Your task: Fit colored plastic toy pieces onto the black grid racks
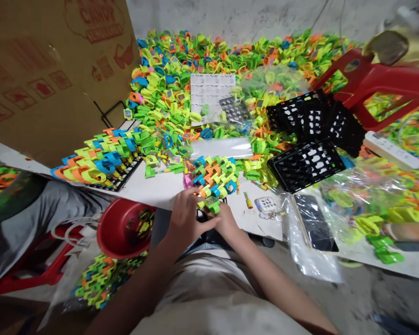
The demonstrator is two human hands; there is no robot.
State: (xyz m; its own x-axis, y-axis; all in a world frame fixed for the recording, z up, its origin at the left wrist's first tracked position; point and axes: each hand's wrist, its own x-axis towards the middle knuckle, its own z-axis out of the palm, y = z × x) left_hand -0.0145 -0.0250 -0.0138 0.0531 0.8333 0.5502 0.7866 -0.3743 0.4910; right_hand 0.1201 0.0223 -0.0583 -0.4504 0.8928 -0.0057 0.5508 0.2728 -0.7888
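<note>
My left hand [185,215] and my right hand [226,219] meet at the near edge of a white board [160,188], fingers curled. Between them they pinch a small green plastic toy watch [211,204]. Just beyond the fingers lies a black tray half filled with rows of coloured toy watches [214,176]. A second filled tray of watches [97,160] sits to the left.
A huge heap of loose green, yellow, orange and blue watches [209,60] covers the back. Empty black trays [305,163] lie right, beside a red stool [370,79]. A red bowl [120,228], a phone [314,222], sticker sheets [211,90] and a cardboard box [49,70] surround me.
</note>
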